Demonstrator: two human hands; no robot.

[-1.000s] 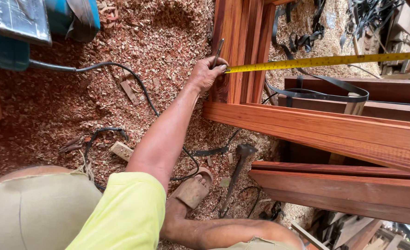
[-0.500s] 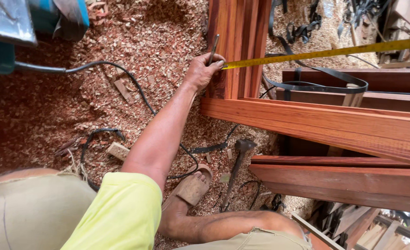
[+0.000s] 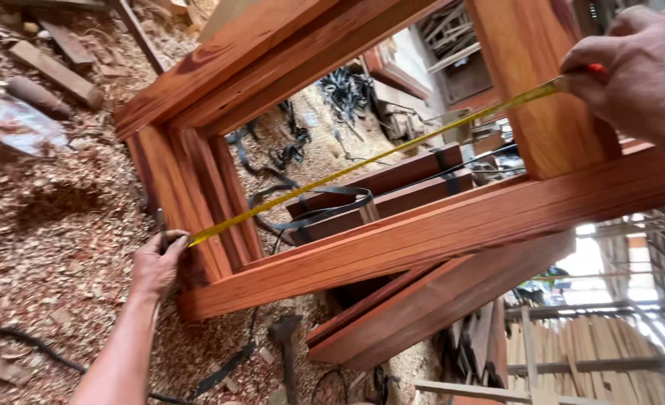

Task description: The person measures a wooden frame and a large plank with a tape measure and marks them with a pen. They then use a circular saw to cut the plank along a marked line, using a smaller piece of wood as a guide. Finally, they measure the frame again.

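The wooden frame (image 3: 422,232) leaves a wide opening at centre, crossed corner to corner by the taut yellow tape (image 3: 370,161). Beneath it, stacked beams (image 3: 392,191) and black straps (image 3: 310,206) fill the gap. Left, sawdust floor (image 3: 55,225) lies open.

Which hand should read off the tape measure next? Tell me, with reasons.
Right, probably. The right hand holds the tape measure where it crosses the wooden frame's far upright. The left hand pins the tape's end against the near corner and seems needed there.
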